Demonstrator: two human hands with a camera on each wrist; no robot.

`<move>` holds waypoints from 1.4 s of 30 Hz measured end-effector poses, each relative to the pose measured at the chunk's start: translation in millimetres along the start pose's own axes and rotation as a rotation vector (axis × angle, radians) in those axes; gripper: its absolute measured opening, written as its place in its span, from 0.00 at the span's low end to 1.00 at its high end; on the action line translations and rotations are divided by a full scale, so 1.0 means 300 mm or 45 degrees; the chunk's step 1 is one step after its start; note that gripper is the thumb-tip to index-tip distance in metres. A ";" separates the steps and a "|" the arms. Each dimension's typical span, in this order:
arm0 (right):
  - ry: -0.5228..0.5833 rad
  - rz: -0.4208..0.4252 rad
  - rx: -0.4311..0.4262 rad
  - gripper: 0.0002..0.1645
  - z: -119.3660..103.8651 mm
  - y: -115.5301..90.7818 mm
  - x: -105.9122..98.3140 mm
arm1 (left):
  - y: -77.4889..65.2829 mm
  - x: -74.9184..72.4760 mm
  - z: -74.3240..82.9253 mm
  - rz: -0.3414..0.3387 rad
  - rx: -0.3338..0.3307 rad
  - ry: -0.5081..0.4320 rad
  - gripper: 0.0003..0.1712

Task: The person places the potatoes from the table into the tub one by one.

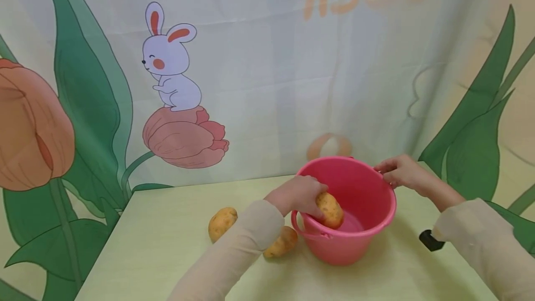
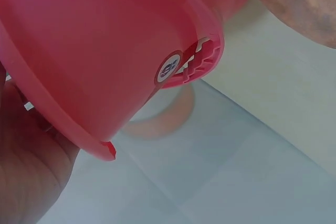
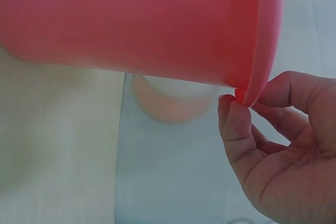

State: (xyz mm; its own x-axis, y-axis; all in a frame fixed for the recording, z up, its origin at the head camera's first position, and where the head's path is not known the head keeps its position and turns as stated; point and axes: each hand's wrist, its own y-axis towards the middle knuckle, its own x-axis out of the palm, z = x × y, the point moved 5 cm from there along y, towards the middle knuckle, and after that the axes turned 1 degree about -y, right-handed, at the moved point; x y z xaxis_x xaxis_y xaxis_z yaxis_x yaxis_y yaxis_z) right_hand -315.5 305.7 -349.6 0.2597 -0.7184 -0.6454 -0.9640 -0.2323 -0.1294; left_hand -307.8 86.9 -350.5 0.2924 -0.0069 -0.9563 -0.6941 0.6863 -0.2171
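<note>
Foreground: two pale sleeves, the left sleeve (image 1: 234, 254) entering at lower centre and the right sleeve (image 1: 489, 245) at lower right. A small black object (image 1: 431, 240) lies beside the right cuff, on a light yellow-green table (image 1: 167, 254). Left of the bucket, at lower centre, are two loose potatoes: the nearer potato (image 1: 282, 243), partly covered by the left forearm, and the farther potato (image 1: 223, 223), just beyond that sleeve.

Middle ground: a pink bucket (image 1: 340, 251) stands right of centre, mouth upward, its handle (image 1: 311, 235) lowered on the near left side. The left hand (image 1: 298, 194) reaches over the left rim, fingers curled round the held potato (image 1: 330, 210), which is inside the mouth, above the bottom. The right hand (image 1: 401, 171) pinches the rim at the far right between thumb and fingers, as the right wrist view confirms.

Background: a printed curtain (image 1: 259, 59) fills the upper frame, with a white rabbit (image 1: 177, 89) on a pink tulip (image 1: 184, 138) at upper left.
</note>
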 end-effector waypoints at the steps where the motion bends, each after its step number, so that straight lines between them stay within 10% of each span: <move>1: -0.001 0.001 0.002 0.24 -0.001 0.000 0.000 | -0.001 0.001 0.000 -0.009 -0.014 -0.006 0.33; 28: 0.017 -0.007 0.001 0.24 0.006 0.002 0.000 | -0.005 0.012 -0.005 -0.116 -0.097 -0.163 0.34; 42: 0.024 -0.010 0.002 0.24 0.008 0.012 -0.006 | 0.006 0.003 -0.001 -0.053 0.015 -0.138 0.28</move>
State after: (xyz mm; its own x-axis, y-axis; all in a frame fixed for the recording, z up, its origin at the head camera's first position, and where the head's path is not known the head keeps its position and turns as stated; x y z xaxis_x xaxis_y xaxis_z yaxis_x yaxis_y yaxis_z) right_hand -319.6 307.6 -350.7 0.2679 -0.7289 -0.6300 -0.9621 -0.2365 -0.1355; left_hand -309.0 87.7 -352.0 0.3906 0.0430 -0.9195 -0.6724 0.6956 -0.2531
